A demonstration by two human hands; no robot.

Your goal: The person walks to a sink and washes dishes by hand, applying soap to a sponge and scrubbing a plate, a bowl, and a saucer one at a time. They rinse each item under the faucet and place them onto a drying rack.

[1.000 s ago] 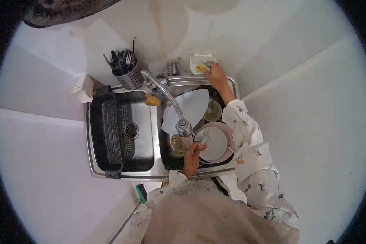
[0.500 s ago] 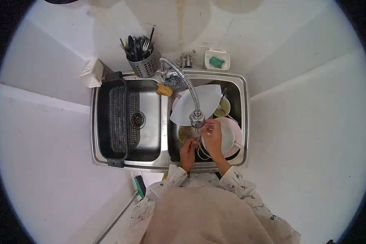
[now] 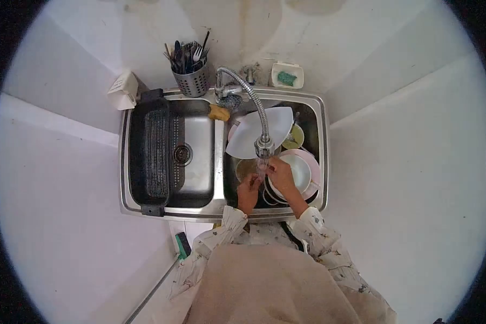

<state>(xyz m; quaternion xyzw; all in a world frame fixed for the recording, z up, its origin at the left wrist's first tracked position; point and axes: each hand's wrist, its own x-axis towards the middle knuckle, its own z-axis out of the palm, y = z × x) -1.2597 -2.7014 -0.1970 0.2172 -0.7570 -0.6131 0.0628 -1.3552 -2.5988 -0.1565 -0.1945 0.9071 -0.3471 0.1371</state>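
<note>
Spout (image 3: 264, 144) overhangs left hand (image 3: 248, 193) and right hand (image 3: 283, 177), each grip unclear; white bowl (image 3: 301, 170) adjacent.

Left hand (image 3: 248, 190) and right hand (image 3: 280, 173) close together, fingers bent.
The person's left arm (image 3: 221, 229) slants toward one o'clock, the right arm (image 3: 319, 235) toward eleven; the right hand sits at two o'clock from the left, fingertips near, their grip too small to tell.
</note>
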